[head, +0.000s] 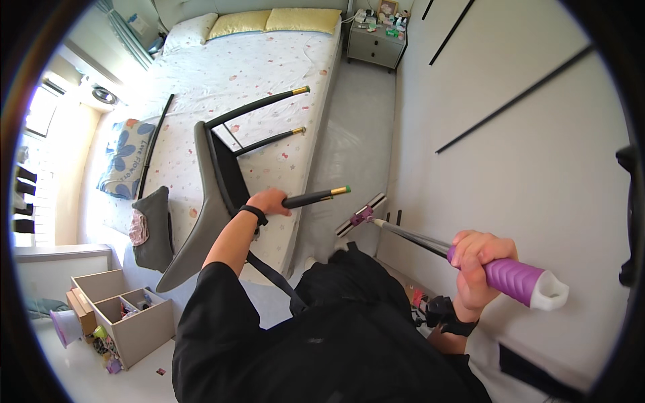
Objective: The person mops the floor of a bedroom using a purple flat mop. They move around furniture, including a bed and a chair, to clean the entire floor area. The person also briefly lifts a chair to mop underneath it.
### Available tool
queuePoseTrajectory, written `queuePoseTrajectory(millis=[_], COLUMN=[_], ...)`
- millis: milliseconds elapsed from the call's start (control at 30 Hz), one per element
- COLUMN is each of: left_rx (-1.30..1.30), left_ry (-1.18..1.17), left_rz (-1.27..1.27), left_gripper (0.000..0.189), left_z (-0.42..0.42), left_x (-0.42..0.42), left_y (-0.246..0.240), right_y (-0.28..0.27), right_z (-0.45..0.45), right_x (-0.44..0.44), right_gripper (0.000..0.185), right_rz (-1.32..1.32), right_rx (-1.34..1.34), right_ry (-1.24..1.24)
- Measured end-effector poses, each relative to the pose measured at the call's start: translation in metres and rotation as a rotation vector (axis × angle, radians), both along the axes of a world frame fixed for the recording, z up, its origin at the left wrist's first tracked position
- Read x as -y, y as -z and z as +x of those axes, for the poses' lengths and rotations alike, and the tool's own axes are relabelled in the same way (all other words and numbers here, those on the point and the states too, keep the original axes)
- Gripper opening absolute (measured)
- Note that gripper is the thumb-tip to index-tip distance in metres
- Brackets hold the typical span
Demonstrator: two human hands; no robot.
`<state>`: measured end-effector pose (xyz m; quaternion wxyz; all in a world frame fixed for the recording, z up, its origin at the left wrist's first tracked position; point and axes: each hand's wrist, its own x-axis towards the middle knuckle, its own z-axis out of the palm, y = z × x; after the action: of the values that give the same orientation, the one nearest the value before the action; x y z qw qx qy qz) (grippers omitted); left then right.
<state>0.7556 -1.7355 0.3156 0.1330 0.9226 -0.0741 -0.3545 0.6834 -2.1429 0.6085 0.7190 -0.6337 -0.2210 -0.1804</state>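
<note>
My right hand [481,262] is closed around the purple handle [511,279] of a long-handled mop. Its metal pole runs down to the purple and silver mop head [361,215] on the floor between the bed and the wardrobe. My left hand [271,201] grips a black leg [307,199] of a grey chair [201,221]. The chair lies tipped on the bed, its gold-tipped legs towards the right. Part of my left hand's grip is hidden.
A bed with a patterned sheet [272,65] fills the left. Grey wardrobe doors [494,151] line the right. At the far end stands a nightstand [375,49]. A box-like storage unit [143,327] is at lower left; a grey cushion [156,237] lies beside the chair.
</note>
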Motion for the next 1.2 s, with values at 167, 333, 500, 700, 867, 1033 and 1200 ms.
queuePoseTrajectory(millis=[167,333,500,700,867,1033,1200], left_rx=[-0.15,0.039,0.115,0.12,0.106,0.154,0.099], left_ry=[-0.21,-0.334,-0.538,-0.549,-0.666,-0.802,-0.816], left_rz=[-0.328,-0.222,-0.292,-0.249,-0.205,-0.18,-0.07], left_gripper=[0.031,0.033,0.031,0.034,0.034,0.035,0.036], left_z=[0.007,0.029,0.079,0.111,0.122,0.156,0.206], left_x=[0.001,-0.008,-0.045,-0.032,-0.036,-0.051,-0.007], left_y=[0.031,-0.012,-0.045,-0.023,-0.031,-0.03,0.016], right_y=[0.01,0.015,0.022,0.041,0.046,0.048,0.045], right_z=[0.098,0.157,0.217,0.283,0.34,0.389,0.435], right_x=[0.015,0.019,-0.003,-0.045,-0.06,-0.072,-0.075], right_gripper=[0.019,0.02,0.021,0.019,0.017,0.018,0.018], right_rz=[0.018,0.058,0.047,-0.015,-0.026,-0.066,-0.026], right_rx=[-0.078,-0.186,-0.2,-0.192,-0.173,-0.19,-0.153], right_ry=[0.207,0.225,0.231,0.253,0.379,0.392,0.446])
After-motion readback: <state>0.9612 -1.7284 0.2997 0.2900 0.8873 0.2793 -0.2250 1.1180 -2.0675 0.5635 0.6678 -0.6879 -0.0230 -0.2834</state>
